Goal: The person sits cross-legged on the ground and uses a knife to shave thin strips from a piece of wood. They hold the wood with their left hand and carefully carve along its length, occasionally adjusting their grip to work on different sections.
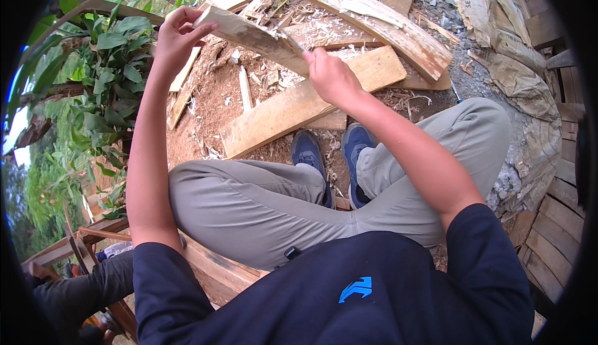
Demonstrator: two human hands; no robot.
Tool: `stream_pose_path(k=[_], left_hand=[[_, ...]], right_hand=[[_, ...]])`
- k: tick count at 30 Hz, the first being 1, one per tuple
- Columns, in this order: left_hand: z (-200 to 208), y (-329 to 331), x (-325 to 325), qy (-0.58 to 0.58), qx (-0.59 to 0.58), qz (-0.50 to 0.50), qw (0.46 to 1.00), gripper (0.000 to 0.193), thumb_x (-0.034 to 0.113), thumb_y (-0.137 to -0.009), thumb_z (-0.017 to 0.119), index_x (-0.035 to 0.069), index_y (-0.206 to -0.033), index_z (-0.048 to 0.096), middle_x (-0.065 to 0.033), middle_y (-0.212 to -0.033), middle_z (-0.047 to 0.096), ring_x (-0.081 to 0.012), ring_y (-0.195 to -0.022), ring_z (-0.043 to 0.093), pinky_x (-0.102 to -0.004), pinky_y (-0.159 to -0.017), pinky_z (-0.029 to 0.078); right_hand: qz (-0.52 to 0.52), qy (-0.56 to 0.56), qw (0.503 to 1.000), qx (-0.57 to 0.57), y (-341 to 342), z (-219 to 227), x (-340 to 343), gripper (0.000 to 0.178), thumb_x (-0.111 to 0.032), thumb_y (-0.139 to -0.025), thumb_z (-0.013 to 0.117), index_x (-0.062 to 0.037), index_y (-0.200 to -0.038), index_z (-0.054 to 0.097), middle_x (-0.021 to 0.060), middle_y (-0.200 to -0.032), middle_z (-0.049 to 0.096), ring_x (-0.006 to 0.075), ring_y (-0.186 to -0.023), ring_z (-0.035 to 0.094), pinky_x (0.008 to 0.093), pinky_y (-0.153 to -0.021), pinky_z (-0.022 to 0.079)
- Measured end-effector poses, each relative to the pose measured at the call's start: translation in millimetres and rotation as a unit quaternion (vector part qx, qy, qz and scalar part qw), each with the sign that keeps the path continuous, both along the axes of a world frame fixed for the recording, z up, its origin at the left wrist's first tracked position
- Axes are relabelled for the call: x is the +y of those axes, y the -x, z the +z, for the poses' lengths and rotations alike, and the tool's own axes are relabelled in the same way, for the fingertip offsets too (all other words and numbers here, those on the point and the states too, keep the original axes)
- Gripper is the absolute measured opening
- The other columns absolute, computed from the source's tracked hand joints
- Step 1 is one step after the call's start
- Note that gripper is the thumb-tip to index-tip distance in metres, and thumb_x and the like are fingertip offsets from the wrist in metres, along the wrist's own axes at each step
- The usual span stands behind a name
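A short, rough piece of wood (255,38) is held up slantwise between my two hands, above the ground strewn with shavings. My left hand (179,33) grips its far left end, thumb and fingers pinched about the edge. Around the lower right end closes my right hand (333,77), with the thumb lying along the top. Below the right hand a flat wooden plank (311,107) lies slantwise on the ground, just ahead of my blue shoes (309,151).
A thick, partly pale-shaved board (380,24) lies ahead to the right. Crumpled sheeting (520,74) covers the right side, near wooden slats (554,236). Leafy plants (109,89) stand on the left. Another person's dark-clad leg (93,292) shows at lower left.
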State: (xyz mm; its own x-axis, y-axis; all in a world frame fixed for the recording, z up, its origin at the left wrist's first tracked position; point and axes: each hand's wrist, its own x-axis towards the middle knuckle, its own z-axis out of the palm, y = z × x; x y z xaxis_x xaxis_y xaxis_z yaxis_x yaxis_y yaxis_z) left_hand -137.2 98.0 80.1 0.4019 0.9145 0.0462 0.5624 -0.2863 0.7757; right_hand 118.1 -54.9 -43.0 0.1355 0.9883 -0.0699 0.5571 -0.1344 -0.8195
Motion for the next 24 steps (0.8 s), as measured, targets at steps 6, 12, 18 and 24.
stream_pose_path(k=[6, 12, 18, 24], left_hand=[[-1, 0, 0, 0.008, -0.015, 0.014, 1.000, 0.033, 0.022, -0.084, 0.084, 0.004, -0.102, 0.062, -0.0038, -0.091, 0.068, -0.0085, -0.081, 0.065, -0.0247, -0.067, 0.055], [0, 5, 0, 0.026, -0.011, 0.023, 0.999, 0.034, 0.022, -0.085, 0.084, 0.003, -0.102, 0.062, -0.0048, -0.094, 0.069, -0.0093, -0.082, 0.066, -0.0250, -0.068, 0.057], [-1, 4, 4, 0.022, -0.003, 0.027, 0.999, 0.035, 0.024, -0.085, 0.084, 0.003, -0.103, 0.063, -0.0050, -0.097, 0.069, -0.0095, -0.084, 0.066, -0.0249, -0.069, 0.057], [-2, 3, 2, 0.022, 0.000, 0.016, 1.000, 0.034, 0.023, -0.086, 0.084, 0.003, -0.103, 0.063, -0.0050, -0.095, 0.069, -0.0090, -0.084, 0.066, -0.0246, -0.069, 0.056]], right_hand=[[0.063, 0.066, 0.993, -0.080, 2, -7, 6, 0.046, -0.036, -0.108, 0.034, 0.0041, -0.102, 0.056, 0.0308, -0.091, 0.068, 0.0452, -0.086, 0.069, 0.0535, -0.077, 0.055], [0.084, 0.365, 0.821, 0.430, -31, -10, 24, 0.038, -0.043, -0.106, 0.032, -0.0089, -0.097, 0.047, -0.0005, -0.074, 0.044, 0.0062, -0.049, 0.029, 0.0250, -0.040, 0.026], [-0.029, 0.010, 0.981, 0.189, -21, 4, 21, 0.043, -0.042, -0.106, 0.037, -0.0028, -0.094, 0.052, 0.0143, -0.069, 0.058, 0.0287, -0.058, 0.058, 0.0416, -0.048, 0.041], [-0.018, -0.073, 0.997, 0.015, 1, 0, -2, 0.040, -0.036, -0.108, 0.038, 0.0016, -0.102, 0.052, 0.0276, -0.078, 0.067, 0.0464, -0.076, 0.068, 0.0539, -0.064, 0.053]])
